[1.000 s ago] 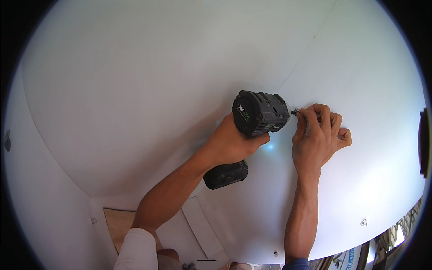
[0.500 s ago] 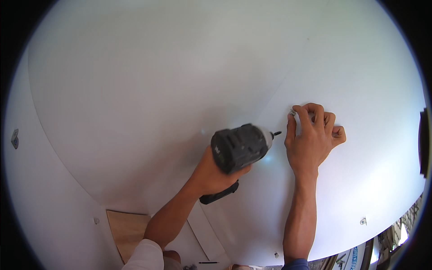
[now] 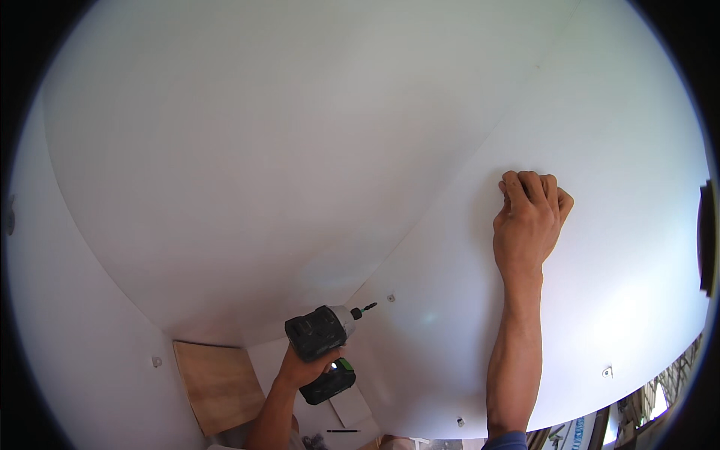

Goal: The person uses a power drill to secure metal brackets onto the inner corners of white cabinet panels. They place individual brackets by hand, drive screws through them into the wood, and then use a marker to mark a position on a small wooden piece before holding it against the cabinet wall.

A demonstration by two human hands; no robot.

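Note:
My left hand (image 3: 300, 369), low in the head view, is wrapped round the grip of a black and grey cordless impact driver (image 3: 316, 331). Its bit points up and right toward a small metal bracket (image 3: 391, 298) on the white panel (image 3: 322, 150), with a gap between them. My right hand (image 3: 529, 214) presses against the panel farther up and to the right, fingers curled and pinched together. Whatever its fingertips hold is hidden behind them.
More small brackets sit on the panels, at the lower right (image 3: 607, 372), bottom (image 3: 460, 421) and lower left (image 3: 157, 361). A brown wooden board (image 3: 221, 382) lies low at left, with a dark pencil-like stick (image 3: 343, 431) near the bottom edge.
The impact driver in my left hand has moved down and left, away from my right hand. My right hand has shifted slightly right and its fingers have curled in, covering the small metal piece seen at their tips.

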